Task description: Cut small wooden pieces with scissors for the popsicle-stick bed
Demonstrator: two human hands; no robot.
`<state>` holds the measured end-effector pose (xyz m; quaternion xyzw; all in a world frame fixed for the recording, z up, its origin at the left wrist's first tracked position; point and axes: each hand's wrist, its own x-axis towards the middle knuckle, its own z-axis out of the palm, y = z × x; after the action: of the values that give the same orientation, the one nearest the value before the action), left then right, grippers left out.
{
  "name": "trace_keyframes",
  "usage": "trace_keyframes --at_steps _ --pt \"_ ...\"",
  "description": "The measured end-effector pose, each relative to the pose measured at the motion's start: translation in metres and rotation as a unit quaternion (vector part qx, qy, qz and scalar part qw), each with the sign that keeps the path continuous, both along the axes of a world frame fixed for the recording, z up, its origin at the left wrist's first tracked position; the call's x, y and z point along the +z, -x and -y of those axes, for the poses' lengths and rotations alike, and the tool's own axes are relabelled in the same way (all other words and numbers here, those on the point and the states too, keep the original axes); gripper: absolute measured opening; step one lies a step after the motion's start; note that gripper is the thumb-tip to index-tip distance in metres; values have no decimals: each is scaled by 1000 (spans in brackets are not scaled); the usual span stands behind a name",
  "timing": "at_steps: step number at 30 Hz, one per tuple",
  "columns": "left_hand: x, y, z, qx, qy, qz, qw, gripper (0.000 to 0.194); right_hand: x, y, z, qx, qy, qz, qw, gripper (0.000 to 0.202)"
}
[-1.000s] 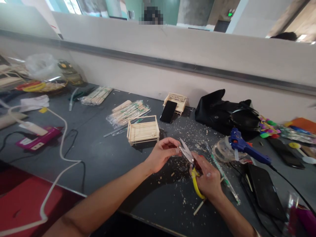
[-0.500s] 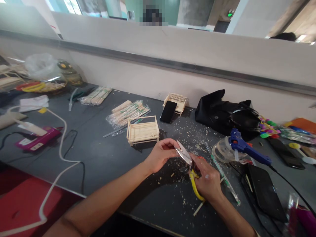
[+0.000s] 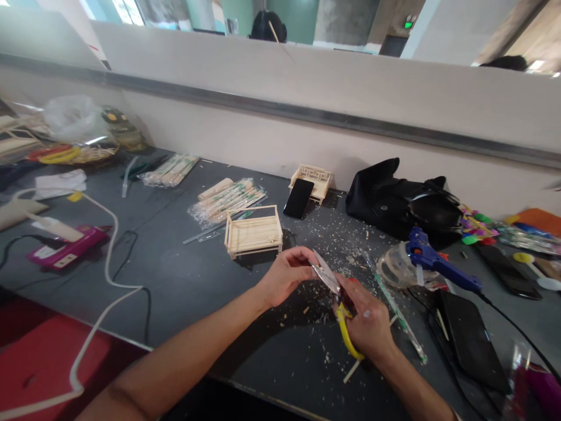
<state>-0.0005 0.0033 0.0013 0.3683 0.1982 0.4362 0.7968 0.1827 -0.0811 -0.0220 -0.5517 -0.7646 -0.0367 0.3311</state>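
Note:
My right hand (image 3: 368, 324) is closed around the yellow handle of a pair of scissors (image 3: 328, 276), whose blades are slightly apart and point up and left. My left hand (image 3: 287, 275) pinches a tiny pale piece of wooden stick (image 3: 320, 267) at the blades; the fingers hide most of it. A thin wooden stick (image 3: 352, 372) shows under my right hand. Just beyond my left hand stands a small frame of wooden sticks (image 3: 254, 232) with a slatted base. Pale cuttings (image 3: 326, 316) are scattered on the dark table around the scissors.
A phone (image 3: 298, 199) leans on a small wooden-stick bench (image 3: 318, 178). Bagged sticks (image 3: 232, 199) lie left of it. Rightward are a black bag (image 3: 381, 199), a blue glue gun (image 3: 442, 266) over a clear container, and another phone (image 3: 473, 339). A white cable (image 3: 111, 257) crosses the left side.
Both hands stay nearly in place. The scissors and my right-hand fingers have shifted very slightly, with less of the orange handle part showing.

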Motion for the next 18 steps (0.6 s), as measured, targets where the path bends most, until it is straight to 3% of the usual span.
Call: trace_keyframes --at_steps 12,18 --pt "-2 0 1 12 -26 -2 1000 28 -1 0 0 6 -40 14 999 45" --pt "-2 -2 3 30 -15 -10 999 30 -3 -1 1 -5 -29 8 1000 54"
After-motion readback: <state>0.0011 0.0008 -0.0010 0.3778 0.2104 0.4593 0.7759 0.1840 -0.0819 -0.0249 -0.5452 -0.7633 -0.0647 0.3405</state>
